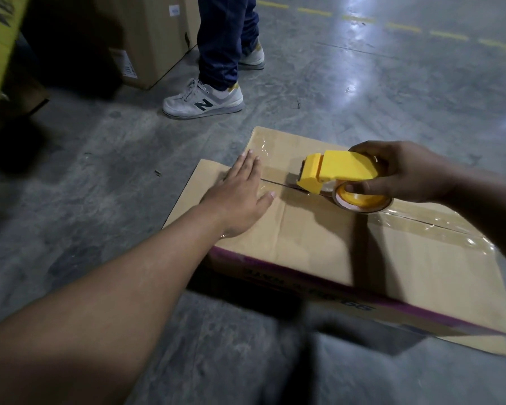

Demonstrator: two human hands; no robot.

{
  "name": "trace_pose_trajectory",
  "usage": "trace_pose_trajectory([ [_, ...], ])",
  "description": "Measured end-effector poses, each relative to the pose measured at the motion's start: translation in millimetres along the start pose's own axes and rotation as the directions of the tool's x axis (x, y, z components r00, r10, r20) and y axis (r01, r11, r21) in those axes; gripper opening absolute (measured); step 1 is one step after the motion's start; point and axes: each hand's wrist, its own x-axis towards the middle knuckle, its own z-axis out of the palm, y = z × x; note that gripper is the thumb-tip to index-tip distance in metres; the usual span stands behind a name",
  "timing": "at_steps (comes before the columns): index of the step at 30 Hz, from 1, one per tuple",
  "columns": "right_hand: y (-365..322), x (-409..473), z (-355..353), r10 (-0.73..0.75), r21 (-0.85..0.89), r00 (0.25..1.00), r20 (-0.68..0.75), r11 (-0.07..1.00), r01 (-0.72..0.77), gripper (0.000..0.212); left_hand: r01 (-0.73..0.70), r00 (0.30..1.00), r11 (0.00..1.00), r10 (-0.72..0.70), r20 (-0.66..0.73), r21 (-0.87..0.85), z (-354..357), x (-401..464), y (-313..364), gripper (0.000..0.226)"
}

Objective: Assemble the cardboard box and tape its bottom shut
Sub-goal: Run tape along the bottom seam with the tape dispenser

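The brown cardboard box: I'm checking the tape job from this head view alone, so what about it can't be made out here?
- Seam under the yellow plastic tape dispenser and right hand: covered by them.
- Seam's far end: under the flat left hand.
- Purple printed lettering on the brown cardboard box side: blurred and in shadow.
- Box's near right corner: cut off by the picture's right edge.
- Its inside: closed off by the flaps.
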Motion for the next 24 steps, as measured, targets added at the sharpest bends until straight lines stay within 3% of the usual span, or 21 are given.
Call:
trace_pose_trajectory([
  [4, 26.4, -27.7, -16.5, 0.04, -0.034, 0.999, -0.014, 0.999, -0.041, 0.085, 0.0, 1.0, 1.0, 0.0, 0.016, 0.007, -1.6, 0.2, -0.1, 0.081],
  [11, 48.0, -48.0, -20.3, 0.058, -0.072, 0.997, -0.055, 0.995, -0.062, 0.073, 0.006, 0.999, 0.992, -0.013, 0.051, 0.124, -10.2, 0.6, 13.8, 0.076],
  [19, 54.9, -45.9, -21.1, 0.012, 0.035, 1.0, -0.027, 0.999, -0.011, 0.088, -0.115, 0.992, 0.983, 0.106, 0.069, 0.144, 1.1, 2.8, 76.5, 0.091],
  [24, 54.0, -41.7, -19.3, -0.007, -0.02, 1.0, -0.017, 1.0, 0.007, 0.079, -0.119, 0.992, 0.982, 0.114, 0.047, 0.147, 17.2, 7.8, 92.7, 0.099],
])
